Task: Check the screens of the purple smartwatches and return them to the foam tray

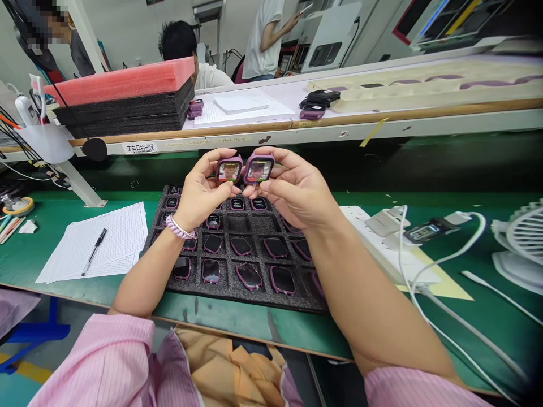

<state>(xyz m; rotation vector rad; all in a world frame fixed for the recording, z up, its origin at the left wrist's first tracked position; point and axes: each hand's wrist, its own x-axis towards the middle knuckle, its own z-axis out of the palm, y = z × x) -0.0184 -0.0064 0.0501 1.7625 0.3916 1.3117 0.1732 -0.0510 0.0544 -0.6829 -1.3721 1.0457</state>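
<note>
My left hand (pixel 203 189) grips a purple smartwatch case (pixel 229 170) with its screen lit, thumb below and fingers along the top. Beside it, my right hand (pixel 297 186) holds a second purple smartwatch case (pixel 259 169), its screen lit too. The two watches are side by side, facing me, above a black foam tray (pixel 229 297). Purple-rimmed watches sit in many of the tray's compartments, most with dark screens and some in the far rows showing white text. Two compartments near the middle hold no watch. My forearms cover parts of the tray's sides.
Left of the tray lie paper sheets (pixel 127 226) with a pen (pixel 94 251). To the right are a power strip (pixel 407 265), white cables and a small fan (pixel 526 237). A shelf (pixel 254 138) behind bears stacked foam (pixel 127 85) and more watches (pixel 314 111). People are beyond it.
</note>
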